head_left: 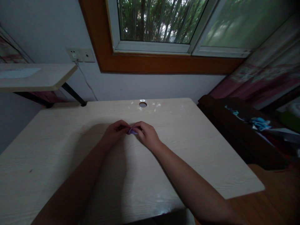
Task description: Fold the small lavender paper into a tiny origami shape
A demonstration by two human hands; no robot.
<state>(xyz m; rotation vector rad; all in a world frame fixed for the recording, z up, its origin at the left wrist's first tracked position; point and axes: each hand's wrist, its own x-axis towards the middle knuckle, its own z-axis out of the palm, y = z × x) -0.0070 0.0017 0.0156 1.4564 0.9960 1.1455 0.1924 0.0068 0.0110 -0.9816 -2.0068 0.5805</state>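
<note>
Between my two hands is a small purple piece (133,131), thin and folded-looking like paper; its exact kind is too small to make out. My left hand (115,132) pinches its left end between thumb and fingers. On the other side, my right hand (145,132) grips the right end, covering part of it. Both hands are close together, low over the pale wood-grain desk (187,150), toward its far half. Whether the purple piece touches the desktop I cannot tell.
A raised shelf (35,78) on black legs stands at the left rear. Near the back edge is a round cable hole (142,104). A white cord (86,81) hangs from the wall socket (76,54). Dark furniture with cluttered items (260,123) stands right, under a curtain.
</note>
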